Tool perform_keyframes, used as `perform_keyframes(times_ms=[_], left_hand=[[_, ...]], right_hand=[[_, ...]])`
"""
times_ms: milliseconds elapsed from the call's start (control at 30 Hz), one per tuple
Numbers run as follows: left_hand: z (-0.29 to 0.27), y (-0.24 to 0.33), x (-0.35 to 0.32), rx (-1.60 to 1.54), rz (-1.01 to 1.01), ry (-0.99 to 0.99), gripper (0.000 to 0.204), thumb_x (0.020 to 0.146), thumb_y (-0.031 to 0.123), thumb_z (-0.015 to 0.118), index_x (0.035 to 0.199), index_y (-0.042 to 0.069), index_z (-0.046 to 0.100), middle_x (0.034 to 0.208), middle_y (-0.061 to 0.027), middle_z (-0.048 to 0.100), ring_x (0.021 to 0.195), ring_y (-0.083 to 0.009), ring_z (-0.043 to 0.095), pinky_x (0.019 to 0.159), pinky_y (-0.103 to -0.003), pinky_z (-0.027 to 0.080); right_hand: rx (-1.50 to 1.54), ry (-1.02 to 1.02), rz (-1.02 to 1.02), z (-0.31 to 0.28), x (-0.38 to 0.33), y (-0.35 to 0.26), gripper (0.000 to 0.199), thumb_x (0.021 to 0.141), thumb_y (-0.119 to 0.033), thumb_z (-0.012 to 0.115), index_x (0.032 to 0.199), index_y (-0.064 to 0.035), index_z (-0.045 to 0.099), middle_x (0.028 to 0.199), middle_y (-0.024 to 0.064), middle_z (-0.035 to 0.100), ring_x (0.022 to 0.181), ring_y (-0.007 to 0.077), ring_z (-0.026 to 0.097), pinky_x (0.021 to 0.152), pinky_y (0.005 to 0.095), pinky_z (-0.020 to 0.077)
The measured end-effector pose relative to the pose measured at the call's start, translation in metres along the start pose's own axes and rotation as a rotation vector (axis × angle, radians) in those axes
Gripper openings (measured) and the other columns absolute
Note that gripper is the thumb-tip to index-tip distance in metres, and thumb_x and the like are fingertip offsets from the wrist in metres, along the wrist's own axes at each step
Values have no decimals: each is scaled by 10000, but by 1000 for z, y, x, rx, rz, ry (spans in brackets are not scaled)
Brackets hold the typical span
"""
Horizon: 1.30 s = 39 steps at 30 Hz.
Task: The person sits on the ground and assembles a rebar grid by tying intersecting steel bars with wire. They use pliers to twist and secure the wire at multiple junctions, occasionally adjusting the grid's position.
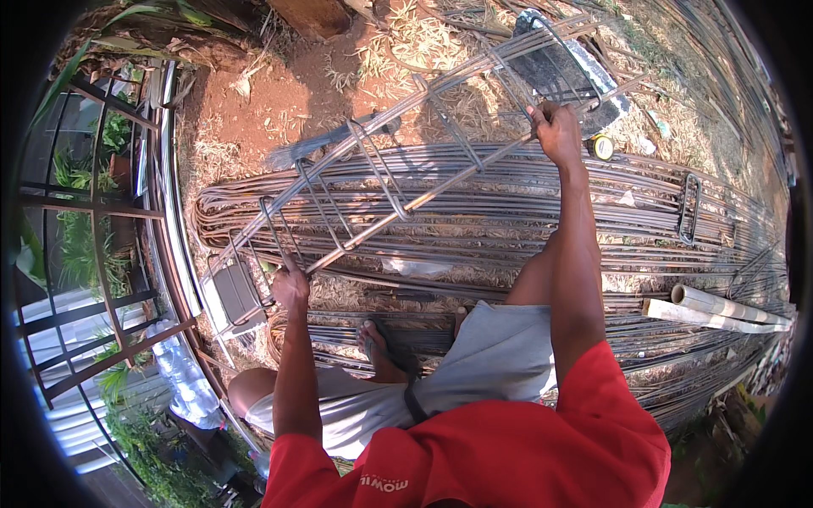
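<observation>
A long rebar cage (449,184) slants in front of me, from the lower left up to the upper right. Straight steel bars run along it, with several rectangular stirrups spaced around them. My left hand (290,285) is closed on the near bar toward the lower left end. Farther up, my right hand (558,133) grips the same side near the upper right end, beside a stirrup. Under the cage lies a bundle of thin grey tie wire (306,149). A yellow and black tape measure (600,147) rests on the ground close to my right hand.
Bent rebar bundles (474,230) cover the ground beneath the cage and around my feet. A loose stirrup (690,209) lies on them at right, near pale tubes (720,306). A dark slab (555,80) sits behind my right hand. At left stands a metal frame (106,210).
</observation>
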<state>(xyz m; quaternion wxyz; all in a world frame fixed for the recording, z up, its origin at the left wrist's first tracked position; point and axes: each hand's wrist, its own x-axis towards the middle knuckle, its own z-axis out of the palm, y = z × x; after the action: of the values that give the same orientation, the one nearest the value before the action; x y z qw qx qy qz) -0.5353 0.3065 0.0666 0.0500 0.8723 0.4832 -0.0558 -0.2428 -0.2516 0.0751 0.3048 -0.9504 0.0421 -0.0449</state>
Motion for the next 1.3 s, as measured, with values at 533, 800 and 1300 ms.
perform_keyframes(times_ms=[533,800,1300], left_hand=[[-21,12,-2,-481,57,116,690,1079,626,550,1088,-59,641,961,-214,669,911,-336,629,912,-464,493],[-61,162,78,-710,697,187,312,984,275,775,1014,-21,679,941,-163,706,845,-272,692,812,-409,558],[121,329,241,-49,1044,-374,343,969,283,703,1252,93,739,1190,-181,786,1079,-357,748,929,-431,586]], right_hand=[[107,132,-150,24,-63,-108,405,912,-253,804,1264,-70,721,1235,206,692,1208,396,617,1024,512,485],[3,-95,-160,81,-68,-106,259,1010,-304,721,1031,-49,683,742,208,727,719,459,718,773,566,554],[395,128,-185,-15,-111,-177,358,972,-134,784,1284,5,677,1108,158,686,1004,299,702,893,417,579]])
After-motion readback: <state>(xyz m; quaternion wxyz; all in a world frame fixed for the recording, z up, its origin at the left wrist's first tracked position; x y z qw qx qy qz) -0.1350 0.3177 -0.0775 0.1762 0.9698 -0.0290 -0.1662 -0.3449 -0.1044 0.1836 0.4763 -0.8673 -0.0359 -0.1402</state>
